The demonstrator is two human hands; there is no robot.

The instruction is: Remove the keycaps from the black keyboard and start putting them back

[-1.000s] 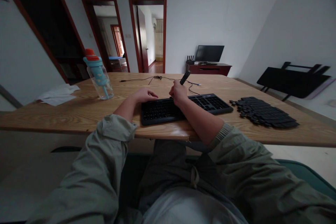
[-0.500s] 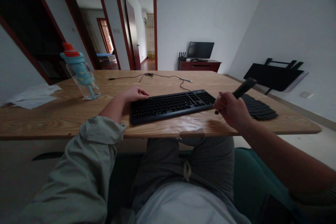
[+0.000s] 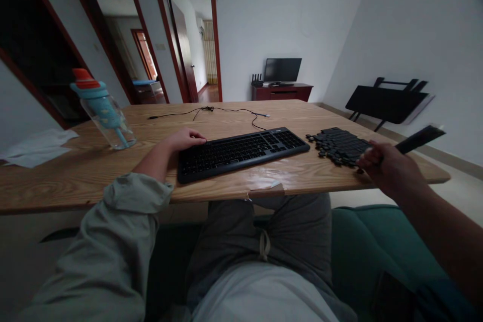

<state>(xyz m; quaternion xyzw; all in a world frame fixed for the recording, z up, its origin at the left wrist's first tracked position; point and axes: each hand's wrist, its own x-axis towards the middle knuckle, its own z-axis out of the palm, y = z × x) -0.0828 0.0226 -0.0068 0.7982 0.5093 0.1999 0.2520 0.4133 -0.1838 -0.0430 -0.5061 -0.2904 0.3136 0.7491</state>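
An olive sleeve [image 3: 109, 241], pale top [image 3: 260, 292] and grey drawstring trousers [image 3: 228, 234] are worn.

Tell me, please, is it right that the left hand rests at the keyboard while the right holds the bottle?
Not quite: in the head view, the right hand holds a black object, not the bottle; the left hand does rest at the keyboard.
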